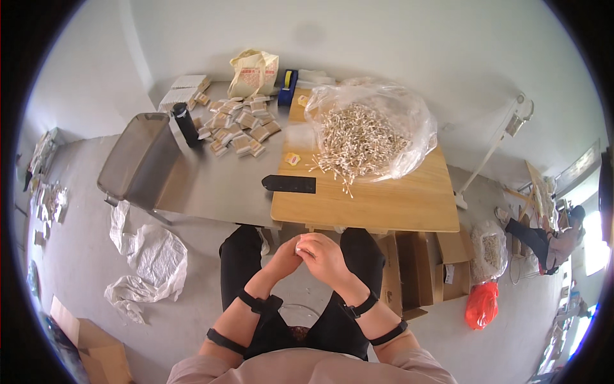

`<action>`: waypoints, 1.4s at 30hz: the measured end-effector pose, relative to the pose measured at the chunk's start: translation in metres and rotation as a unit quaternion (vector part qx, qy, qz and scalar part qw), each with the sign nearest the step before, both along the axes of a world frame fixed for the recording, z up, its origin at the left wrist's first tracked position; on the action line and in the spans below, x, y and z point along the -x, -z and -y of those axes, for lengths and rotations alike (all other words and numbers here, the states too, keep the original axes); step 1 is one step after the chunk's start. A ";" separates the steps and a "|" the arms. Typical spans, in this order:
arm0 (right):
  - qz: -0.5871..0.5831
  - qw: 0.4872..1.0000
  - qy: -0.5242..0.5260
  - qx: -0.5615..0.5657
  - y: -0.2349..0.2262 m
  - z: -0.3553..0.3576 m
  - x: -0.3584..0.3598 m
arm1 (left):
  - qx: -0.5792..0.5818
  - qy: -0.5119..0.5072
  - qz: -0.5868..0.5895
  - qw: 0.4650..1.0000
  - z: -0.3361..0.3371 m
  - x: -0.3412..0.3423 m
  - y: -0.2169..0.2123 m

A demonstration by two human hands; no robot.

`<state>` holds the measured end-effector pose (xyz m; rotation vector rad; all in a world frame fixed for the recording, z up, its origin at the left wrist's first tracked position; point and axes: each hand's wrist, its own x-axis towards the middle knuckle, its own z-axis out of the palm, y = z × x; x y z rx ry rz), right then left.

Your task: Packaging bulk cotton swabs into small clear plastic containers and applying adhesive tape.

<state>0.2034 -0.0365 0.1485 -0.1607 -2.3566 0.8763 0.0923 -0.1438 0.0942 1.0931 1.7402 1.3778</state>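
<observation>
My left hand (284, 257) and my right hand (323, 256) meet above my lap, just short of the table's front edge. The fingers of both are closed and pressed together. A small white bit shows between them, too little to name. Beyond them, a large heap of cotton swabs (358, 141) spills from an open clear plastic bag (416, 150) on the wooden board (377, 211). A flat black strip (289, 184) lies across the board's left edge. Left of it, many small packs of cotton swabs (240, 125) are piled on the metal table (224, 185).
A grey bin (131, 160) and a black bottle (185, 125) stand at the left. Behind are a cloth bag (253, 73) and a blue tape dispenser (288, 88). Cardboard boxes (416, 269) and a red bag (481, 306) sit on the floor. Another person (553, 243) is far right.
</observation>
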 end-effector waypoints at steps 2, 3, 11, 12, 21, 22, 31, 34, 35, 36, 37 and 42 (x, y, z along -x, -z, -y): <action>-0.007 1.000 0.004 0.013 0.001 0.002 -0.014 | 0.013 0.010 0.005 1.000 0.002 -0.013 -0.011; -0.009 1.000 0.001 0.024 0.001 0.002 -0.020 | 0.027 0.016 0.013 0.999 0.003 -0.019 -0.014; 0.014 0.993 -0.006 0.120 -0.011 0.014 -0.056 | 0.079 0.059 0.136 0.986 0.021 -0.043 -0.015; -0.004 0.994 -0.005 0.107 -0.013 0.013 -0.060 | 0.085 0.081 0.184 0.976 0.024 -0.046 -0.016; 0.039 0.970 -0.079 0.225 -0.024 0.001 -0.075 | 0.099 0.156 0.258 0.948 0.028 -0.061 -0.025; 0.041 0.978 -0.078 0.190 -0.029 0.000 -0.073 | 0.109 0.162 0.259 0.946 0.027 -0.059 -0.026; 0.017 0.980 -0.046 0.195 -0.066 -0.012 -0.053 | 0.086 0.170 0.298 0.935 0.008 -0.040 -0.071; 0.019 0.980 -0.061 0.191 -0.069 -0.012 -0.051 | 0.058 0.149 0.321 0.933 0.006 -0.039 -0.090; 0.026 0.982 -0.069 0.172 -0.071 -0.011 -0.050 | 0.058 0.147 0.326 0.932 0.007 -0.038 -0.087; 0.030 0.982 -0.070 0.174 -0.071 -0.011 -0.050 | 0.054 0.143 0.302 0.941 0.007 -0.038 -0.082; 0.038 0.983 -0.073 0.162 -0.071 -0.012 -0.049 | 0.051 0.139 0.278 0.949 0.007 -0.037 -0.078; 0.025 0.982 -0.093 0.162 -0.061 -0.014 -0.043 | 0.056 0.142 0.330 0.932 0.010 -0.037 -0.074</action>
